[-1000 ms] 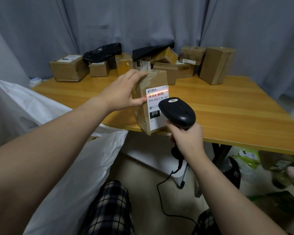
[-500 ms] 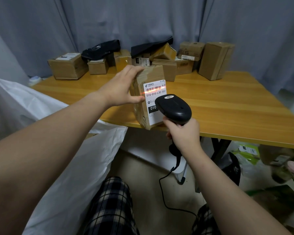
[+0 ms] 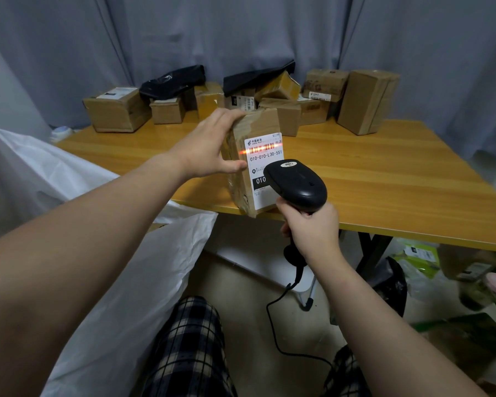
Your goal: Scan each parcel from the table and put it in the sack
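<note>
My left hand [image 3: 209, 147] grips a taped cardboard parcel [image 3: 249, 133] upright at the table's front edge, its white label facing me. A red scan line crosses the barcode near the label's top. My right hand [image 3: 312, 227] holds a black corded barcode scanner [image 3: 298, 184] just in front of the label's lower part, hiding some of it. The white sack [image 3: 121, 282] lies open-mouthed at my lower left, below the table edge. Several more cardboard parcels [image 3: 118, 110] and two black poly bags [image 3: 172, 81] sit along the table's back.
The wooden table [image 3: 384, 181] stands against a grey curtain. The scanner's cable [image 3: 278, 316] hangs down to the floor between my knees. Green packaging, a black bag and clutter lie on the floor under the table's right side.
The parcel and scanner have stayed together with little shift. The red scan line has moved up from the label's number line onto the barcode.
</note>
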A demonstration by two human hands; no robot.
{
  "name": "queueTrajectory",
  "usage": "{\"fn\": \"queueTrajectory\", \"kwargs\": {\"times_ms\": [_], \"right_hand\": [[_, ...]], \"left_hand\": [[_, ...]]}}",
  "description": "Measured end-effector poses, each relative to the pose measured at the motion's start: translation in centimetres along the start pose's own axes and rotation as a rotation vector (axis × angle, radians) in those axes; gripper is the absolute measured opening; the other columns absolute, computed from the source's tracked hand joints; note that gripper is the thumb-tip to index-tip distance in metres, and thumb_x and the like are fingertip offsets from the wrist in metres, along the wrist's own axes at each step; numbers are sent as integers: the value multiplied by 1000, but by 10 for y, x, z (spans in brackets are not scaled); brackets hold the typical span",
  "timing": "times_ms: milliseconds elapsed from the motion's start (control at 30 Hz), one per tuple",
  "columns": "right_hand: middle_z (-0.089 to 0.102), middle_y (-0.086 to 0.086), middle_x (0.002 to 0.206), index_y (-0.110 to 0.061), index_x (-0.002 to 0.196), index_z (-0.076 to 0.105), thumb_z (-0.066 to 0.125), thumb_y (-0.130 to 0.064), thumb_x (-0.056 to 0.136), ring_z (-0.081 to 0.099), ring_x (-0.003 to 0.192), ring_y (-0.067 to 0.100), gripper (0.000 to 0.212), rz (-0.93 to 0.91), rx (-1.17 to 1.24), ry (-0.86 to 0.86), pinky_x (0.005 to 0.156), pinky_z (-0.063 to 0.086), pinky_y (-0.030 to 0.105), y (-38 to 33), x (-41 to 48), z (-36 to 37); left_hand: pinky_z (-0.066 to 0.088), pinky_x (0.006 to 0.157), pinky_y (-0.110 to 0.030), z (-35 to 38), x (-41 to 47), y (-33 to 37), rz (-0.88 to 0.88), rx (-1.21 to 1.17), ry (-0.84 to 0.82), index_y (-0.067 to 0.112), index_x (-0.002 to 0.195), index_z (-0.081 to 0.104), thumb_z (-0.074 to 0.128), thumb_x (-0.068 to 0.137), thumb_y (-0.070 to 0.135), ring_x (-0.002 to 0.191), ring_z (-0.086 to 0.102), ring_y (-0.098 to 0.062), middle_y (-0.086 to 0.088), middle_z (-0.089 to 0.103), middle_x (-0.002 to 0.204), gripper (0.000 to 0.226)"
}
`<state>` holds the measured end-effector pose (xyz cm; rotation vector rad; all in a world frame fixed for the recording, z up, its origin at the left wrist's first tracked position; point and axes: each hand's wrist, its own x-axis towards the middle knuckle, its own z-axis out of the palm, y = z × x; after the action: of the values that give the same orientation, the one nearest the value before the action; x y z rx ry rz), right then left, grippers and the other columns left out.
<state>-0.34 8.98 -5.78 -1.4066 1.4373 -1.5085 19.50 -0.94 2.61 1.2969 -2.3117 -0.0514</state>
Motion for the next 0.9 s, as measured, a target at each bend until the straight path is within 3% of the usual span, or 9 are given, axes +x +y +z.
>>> {"fn": "queueTrajectory", "kwargs": {"times_ms": [467, 700, 900], "right_hand": [[57, -2, 42, -5, 65, 66, 72, -17, 82, 57, 42, 7, 22, 27, -2, 19, 48, 44, 13, 2, -2, -2], [59, -2, 44, -13, 62, 64, 72, -18, 82, 59, 45, 8, 22, 19, -12, 24, 51, 48, 17, 2, -5, -3], [60, 2, 46, -9, 63, 65, 72, -18, 81, 60, 46, 12, 21, 13, -38, 40, 54, 49, 23, 1, -4, -5]], "left_hand": [[37, 107, -39, 0, 0, 0, -13, -14, 3, 23, 147, 26, 80, 74, 37, 133, 36, -21, -3, 34, 144, 92], [37, 106, -38, 0, 0, 0, -17, -15, 6, 23, 147, 27, 80, 74, 37, 132, 36, -21, -3, 34, 144, 92], [36, 106, -36, 0, 0, 2, -23, -22, 9, 23, 147, 26, 80, 75, 37, 133, 35, -20, -3, 33, 145, 91]]}}
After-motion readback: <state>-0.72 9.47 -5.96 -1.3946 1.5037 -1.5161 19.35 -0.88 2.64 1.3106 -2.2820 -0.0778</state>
